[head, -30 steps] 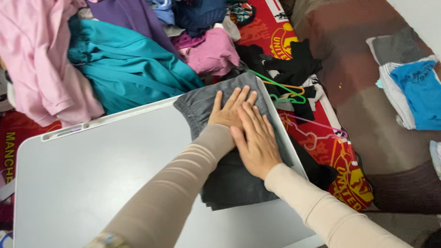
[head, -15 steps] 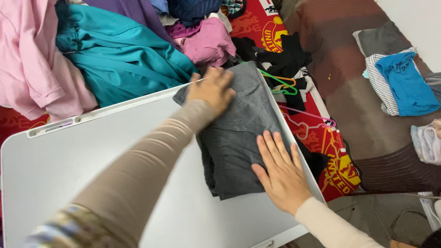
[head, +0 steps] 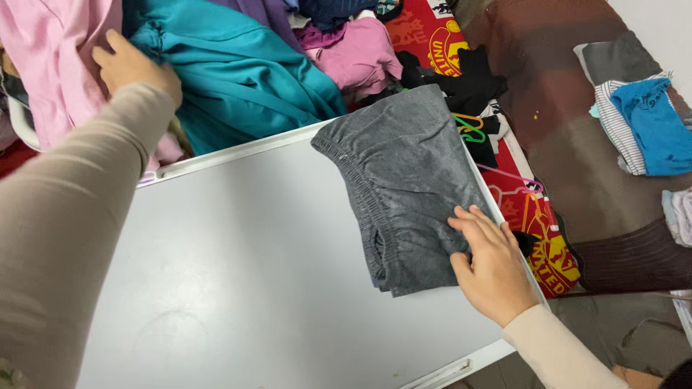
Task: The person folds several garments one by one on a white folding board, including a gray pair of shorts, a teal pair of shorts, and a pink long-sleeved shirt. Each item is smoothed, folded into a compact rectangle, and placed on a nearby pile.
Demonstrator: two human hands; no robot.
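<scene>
Fingers of the right hand (head: 490, 266) curl loosely over the near right edge of the folded dark grey garment with an elastic waistband (head: 404, 187), fingertips on the cloth and thumb beside it; whether any fabric is actually pinched cannot be told. That one grey garment lies flat on the far right part of the pale grey folding table (head: 238, 288), its right side reaching the table's edge.

The left hand (head: 133, 68) is well apart from it, at the far left, half closed with fingers bent against the pale pink garment (head: 50, 65), just beside the teal garment (head: 238, 72). How tightly it holds the pink cloth is hidden.

Beyond the table lies one heap of clothes: the pink and teal pieces, one mauve-pink top (head: 357, 54) and black items (head: 468, 79). Two coloured plastic hangers (head: 468, 130), green and orange, show by the grey garment's far corner, over a red patterned cloth (head: 537, 216). To the right, on a brown blanket (head: 577, 144), sits one small stack with a bright blue piece (head: 659, 130) on a striped one.
</scene>
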